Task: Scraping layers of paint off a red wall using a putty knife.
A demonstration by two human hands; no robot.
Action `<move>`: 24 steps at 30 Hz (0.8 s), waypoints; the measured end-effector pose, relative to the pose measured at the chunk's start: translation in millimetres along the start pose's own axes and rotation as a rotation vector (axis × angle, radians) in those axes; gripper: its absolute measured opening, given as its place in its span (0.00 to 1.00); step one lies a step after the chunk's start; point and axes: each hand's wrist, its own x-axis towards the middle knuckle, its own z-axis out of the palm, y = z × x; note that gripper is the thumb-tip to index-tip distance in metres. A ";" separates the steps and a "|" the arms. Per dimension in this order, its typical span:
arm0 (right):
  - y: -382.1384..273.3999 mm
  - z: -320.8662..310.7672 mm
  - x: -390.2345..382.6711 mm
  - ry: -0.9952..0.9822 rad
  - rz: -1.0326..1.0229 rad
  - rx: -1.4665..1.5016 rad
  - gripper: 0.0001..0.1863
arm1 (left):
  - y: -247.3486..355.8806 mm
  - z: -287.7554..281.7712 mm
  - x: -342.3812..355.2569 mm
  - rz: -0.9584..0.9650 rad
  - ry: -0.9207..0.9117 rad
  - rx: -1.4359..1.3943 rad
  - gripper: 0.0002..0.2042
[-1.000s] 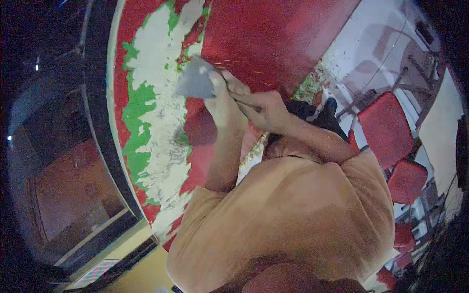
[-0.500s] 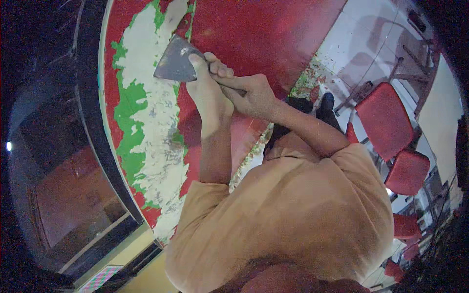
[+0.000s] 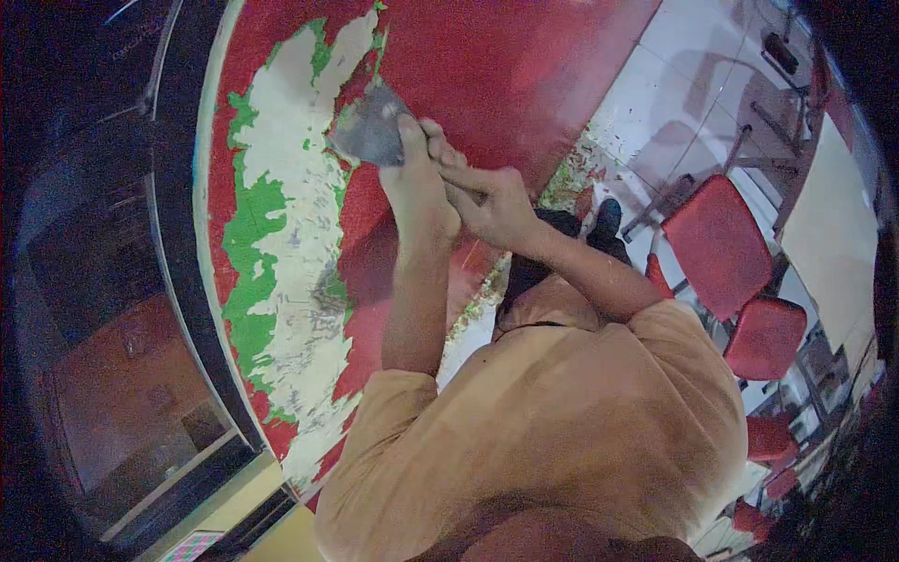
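A wide flat paint scraper [image 3: 370, 129] with a dull grey blade lies against a painted wall [image 3: 487, 70]. My left hand [image 3: 419, 192] is closed about the base of the blade, its thumb pressed on the metal. Behind it, my right hand [image 3: 498, 208] wraps around the handle. The blade's edge meets the border between red paint and a long bare whitish patch [image 3: 304, 211]. Ragged green paint [image 3: 251, 314] shows along that patch. Green and red bits sit at the blade's edge; its exact contact is partly blurred.
Paint flakes [image 3: 573, 178] litter the white tiled floor [image 3: 674, 80] along the wall's foot. Red chairs [image 3: 719, 245] and a pale tabletop [image 3: 829, 239] stand to the right. A dark-framed opening [image 3: 178, 234] borders the wall at the left. My dark shoe [image 3: 609, 223] is near the flakes.
The scraper and both hands have moved rightward across the wall, from over the whitish patch toward the red paint at its edge. Both hands keep their grip; the view has shifted slightly.
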 end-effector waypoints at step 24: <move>-25.1 -6.5 25.2 0.253 -0.085 0.069 0.14 | 18.3 28.7 17.6 -0.015 -0.183 0.187 0.17</move>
